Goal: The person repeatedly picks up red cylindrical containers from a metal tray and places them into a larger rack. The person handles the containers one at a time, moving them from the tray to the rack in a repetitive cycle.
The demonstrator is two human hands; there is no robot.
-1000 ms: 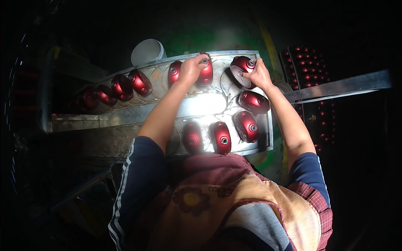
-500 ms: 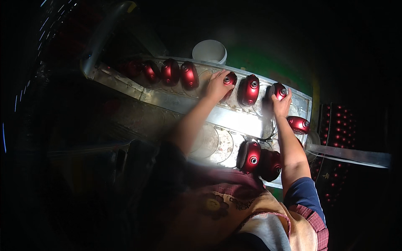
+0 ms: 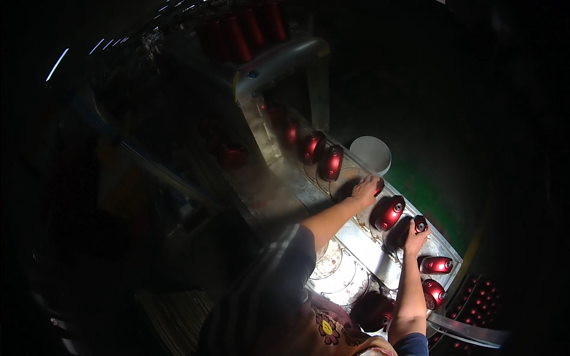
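Several glossy red rounded bodies, each with a round silver fitting on its side, stand along a metal conveyor (image 3: pixel 361 244) with curved plates. My left hand (image 3: pixel 363 192) is closed around one red body (image 3: pixel 379 187), mostly hidden by my fingers. My right hand (image 3: pixel 415 240) grips another red body (image 3: pixel 421 223) further right, its fitting showing above my fingers. Between my hands stands a tilted red body (image 3: pixel 389 212), touched by neither. Beyond my left hand are more, including a red body (image 3: pixel 332 163). Past my right hand lies a red body (image 3: pixel 437 265) at the bend.
A white bucket (image 3: pixel 371 155) stands behind the conveyor's far edge. Another red body (image 3: pixel 434 293) and a shaded dark red body (image 3: pixel 372 311) sit on the near right. A metal strip (image 3: pixel 466 330) juts out at the right, above several small red pieces (image 3: pixel 480 299) in dark trays.
The view has swung left, so the conveyor now slants down to the right and more of its far left end shows. Both hands stay on red bodies.
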